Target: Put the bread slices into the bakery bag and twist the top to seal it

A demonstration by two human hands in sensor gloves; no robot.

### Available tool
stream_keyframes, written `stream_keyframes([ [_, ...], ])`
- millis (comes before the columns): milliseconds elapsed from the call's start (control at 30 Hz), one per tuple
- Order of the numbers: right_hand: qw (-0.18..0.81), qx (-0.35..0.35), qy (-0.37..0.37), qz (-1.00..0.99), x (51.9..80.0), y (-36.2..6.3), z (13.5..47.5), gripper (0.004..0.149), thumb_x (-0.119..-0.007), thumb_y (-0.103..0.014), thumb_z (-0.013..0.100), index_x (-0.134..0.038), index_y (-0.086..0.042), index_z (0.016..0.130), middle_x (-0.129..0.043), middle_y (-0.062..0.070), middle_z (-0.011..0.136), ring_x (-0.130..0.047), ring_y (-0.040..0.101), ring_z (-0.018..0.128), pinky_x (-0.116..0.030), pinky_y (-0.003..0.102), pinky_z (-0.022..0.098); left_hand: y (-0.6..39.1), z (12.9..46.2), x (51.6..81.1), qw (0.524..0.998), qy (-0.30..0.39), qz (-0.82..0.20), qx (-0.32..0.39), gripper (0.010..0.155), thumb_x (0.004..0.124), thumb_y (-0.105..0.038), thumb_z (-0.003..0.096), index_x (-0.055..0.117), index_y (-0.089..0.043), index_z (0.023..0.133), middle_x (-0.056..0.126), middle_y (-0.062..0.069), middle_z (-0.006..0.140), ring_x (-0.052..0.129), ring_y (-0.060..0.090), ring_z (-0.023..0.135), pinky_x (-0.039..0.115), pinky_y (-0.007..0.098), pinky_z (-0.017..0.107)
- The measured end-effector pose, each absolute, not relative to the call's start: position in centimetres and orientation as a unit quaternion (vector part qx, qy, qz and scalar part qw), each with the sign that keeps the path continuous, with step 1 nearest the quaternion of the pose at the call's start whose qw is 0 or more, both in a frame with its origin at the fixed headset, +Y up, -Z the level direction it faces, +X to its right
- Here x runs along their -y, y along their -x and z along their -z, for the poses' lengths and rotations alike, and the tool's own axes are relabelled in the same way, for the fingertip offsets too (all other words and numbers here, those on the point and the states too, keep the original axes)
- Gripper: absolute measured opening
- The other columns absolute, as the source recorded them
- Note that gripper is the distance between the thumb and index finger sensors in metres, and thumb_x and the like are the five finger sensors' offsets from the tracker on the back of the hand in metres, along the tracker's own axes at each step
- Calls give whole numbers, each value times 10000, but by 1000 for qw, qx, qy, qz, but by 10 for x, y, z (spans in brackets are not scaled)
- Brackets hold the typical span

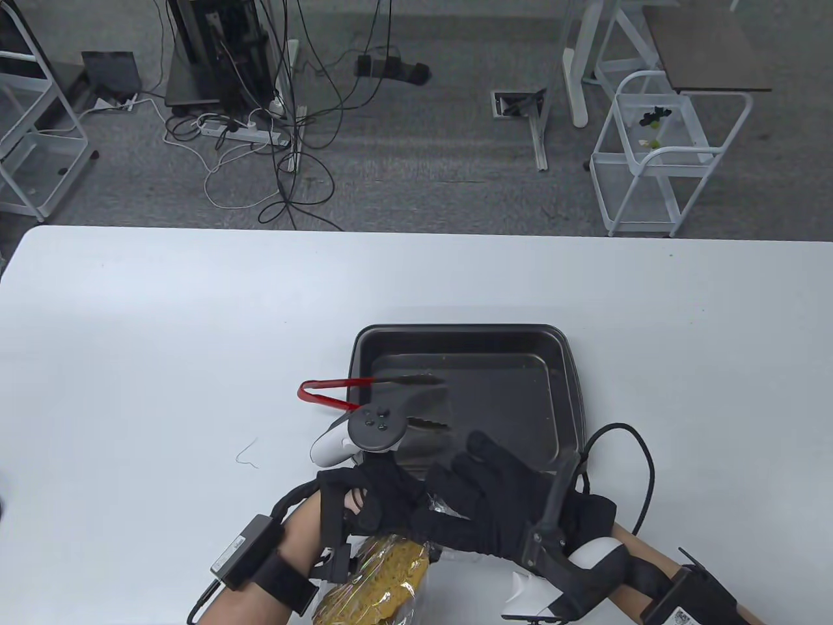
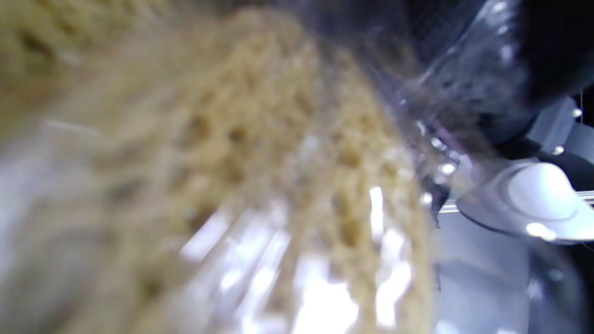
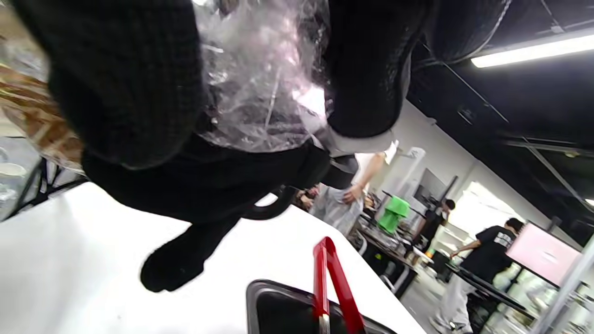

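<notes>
Both hands clamp the gathered top of a clear bakery bag with bread slices inside.

The left hand (image 1: 364,495) and right hand (image 1: 485,511) meet at the near edge of the table (image 1: 163,338), fingers of both curled round the crinkled neck of the clear bakery bag (image 1: 442,508) between them. The bag hangs down from the hands toward the person, and the bread slices (image 1: 390,576) show through the plastic just below the left hand; the left wrist view is filled by their blurred crumb. Just beyond the hands lies a dark baking tray (image 1: 563,390). Red-handled tongs (image 1: 325,394) rest across its left rim, above the left hand, tips inside the tray.
</notes>
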State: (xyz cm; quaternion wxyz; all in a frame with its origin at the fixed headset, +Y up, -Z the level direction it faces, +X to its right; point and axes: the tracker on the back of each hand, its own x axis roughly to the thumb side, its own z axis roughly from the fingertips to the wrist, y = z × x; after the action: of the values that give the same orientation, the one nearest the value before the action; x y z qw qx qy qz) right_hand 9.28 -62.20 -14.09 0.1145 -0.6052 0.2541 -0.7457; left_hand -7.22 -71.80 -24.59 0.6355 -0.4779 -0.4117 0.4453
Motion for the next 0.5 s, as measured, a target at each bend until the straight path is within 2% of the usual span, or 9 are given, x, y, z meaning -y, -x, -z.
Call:
stream_keyframes([
  [67, 107, -255, 607, 745, 622, -93, 139, 841, -1032, -438, 255, -666, -162, 961, -901, 165, 850, -1063, 343, 573, -669, 665, 641, 70, 247, 721, 636, 479, -443, 412, 492, 860, -493, 482, 799, -306, 933, 1058, -36, 623, 1063, 239, 646, 546, 636, 800],
  [167, 57, -214, 597, 771, 619, -93, 143, 710, -1032, -381, 278, -774, -138, 893, -995, 149, 732, -1105, 296, 428, -678, 675, 633, 67, 249, 726, 647, 475, -431, 412, 494, 882, -516, 478, 799, -302, 915, 1043, -49, 649, 1050, 227, 673, 526, 632, 808],
  [267, 15, -188, 572, 799, 616, -95, 150, 573, -1018, -332, 312, -858, -126, 822, -1034, 149, 654, -1094, 271, 325, -633, 719, 636, 67, 248, 726, 669, 459, -421, 406, 617, 886, -563, 469, 719, -260, 979, 998, -59, 722, 1012, 218, 734, 480, 631, 821],
  [333, 0, -184, 545, 818, 616, -97, 155, 510, -1007, -318, 313, -905, -101, 763, -1052, 146, 608, -1084, 251, 267, -621, 737, 630, 71, 248, 721, 704, 422, -415, 394, 647, 885, -572, 474, 670, -266, 1002, 958, -61, 777, 975, 219, 783, 448, 627, 829],
  [500, -75, -145, 425, 890, 621, -104, 176, 465, -977, -297, 320, -935, -44, 707, -1068, 163, 528, -1059, 238, 180, -617, 738, 619, 81, 232, 694, 847, 230, -354, 323, 656, 884, -569, 473, 654, -264, 1007, 931, -47, 820, 945, 239, 809, 434, 634, 830],
])
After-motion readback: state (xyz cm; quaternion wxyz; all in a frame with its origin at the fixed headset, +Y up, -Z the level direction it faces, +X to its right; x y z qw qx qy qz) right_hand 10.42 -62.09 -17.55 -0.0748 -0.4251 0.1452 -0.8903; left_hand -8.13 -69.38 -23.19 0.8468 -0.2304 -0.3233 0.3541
